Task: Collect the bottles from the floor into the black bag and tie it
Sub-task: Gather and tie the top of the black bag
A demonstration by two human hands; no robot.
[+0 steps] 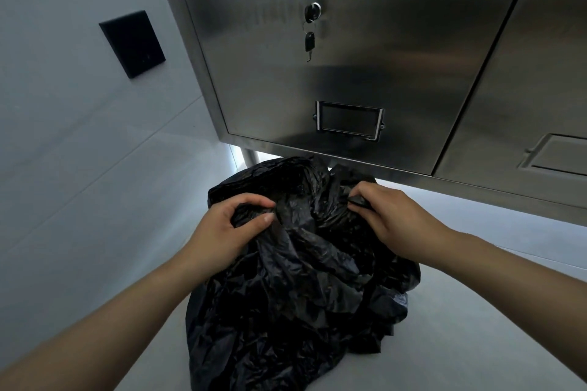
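Note:
The black bag (301,295) lies crumpled and bulging on the pale floor in front of me. My left hand (222,225) pinches a fold of the bag's upper plastic on the left side. My right hand (394,216) grips a bunched strip of the bag's top on the right. The two hands are apart, with gathered plastic between them. No bottles show; whatever the bag holds is hidden by the plastic.
A stainless steel cabinet (349,79) stands just behind the bag, with a key (309,41) hanging in its lock and a label holder (347,120) lower down. A black wall plate (131,43) sits on the grey wall to the left. Pale floor surrounds the bag.

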